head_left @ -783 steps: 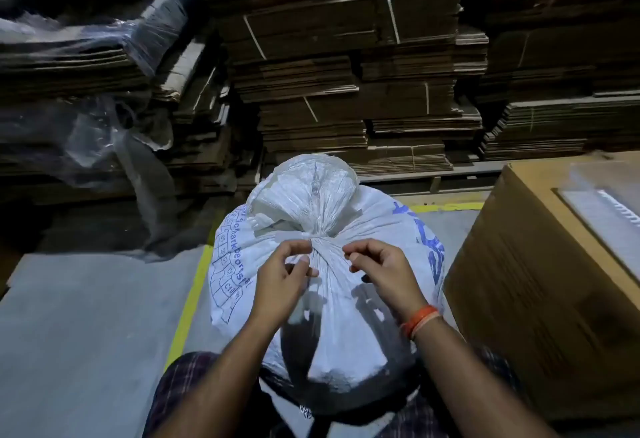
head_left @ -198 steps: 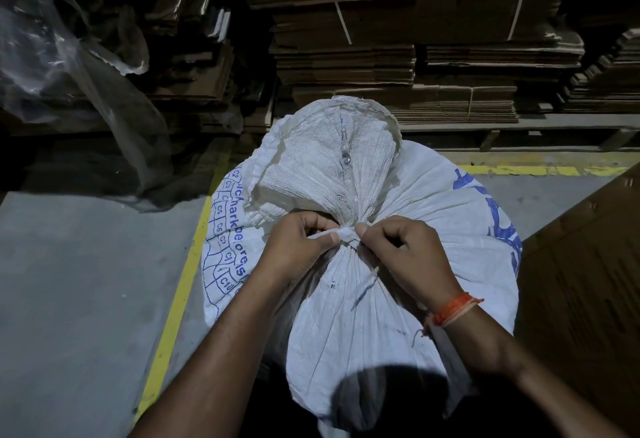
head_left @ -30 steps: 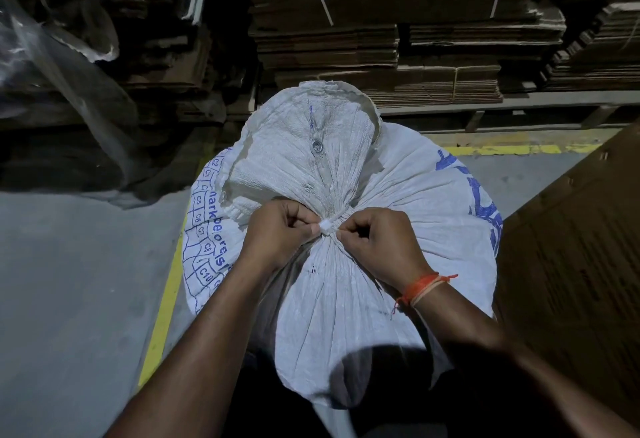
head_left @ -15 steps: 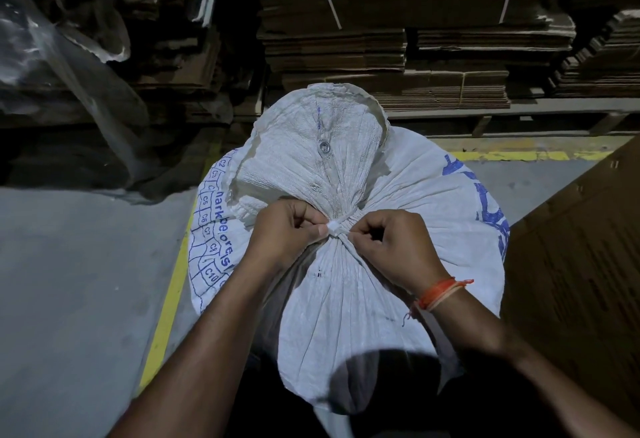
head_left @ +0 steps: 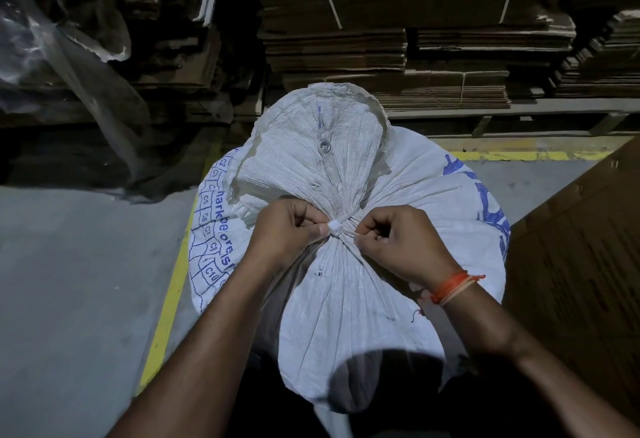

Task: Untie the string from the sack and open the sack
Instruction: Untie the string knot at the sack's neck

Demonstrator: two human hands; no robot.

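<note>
1. Left hand [head_left: 289, 230]: fingers curled, thumb and forefinger pinching the knot of the thin white plastic string [head_left: 337, 228] from the left side.
2. Right hand [head_left: 398, 242]: fingers curled, pinching a strand of the same string just right of the knot; orange thread wristband [head_left: 450, 287] on the wrist.
3. Thin white plastic string: wound tight round the gathered neck of the sack, knot still tied, sitting between the two hands.
4. Large white woven plastic sack [head_left: 346, 299]: standing upright on the floor directly in front of the person, full and rounded, neck bunched shut; loose top flap fanned out above the tie, leaning away toward the stacks. Blue printed lettering and a numbered grid on the left flank, blue markings on the right flank.
5. Grey concrete floor [head_left: 69, 282]: yellow painted line [head_left: 169, 299] running past the left side of the sack, a second yellow stretch behind it to the right.
6. Brown corrugated cardboard box [head_left: 581, 264]: just beside the sack on the right.
7. Stacks of flattened brown cardboard sheets [head_left: 346, 39]: bundled with straps, ranged behind the sack.
8. Clear plastic sheeting [head_left: 52, 50]: draped over the stacks at far left.
</note>
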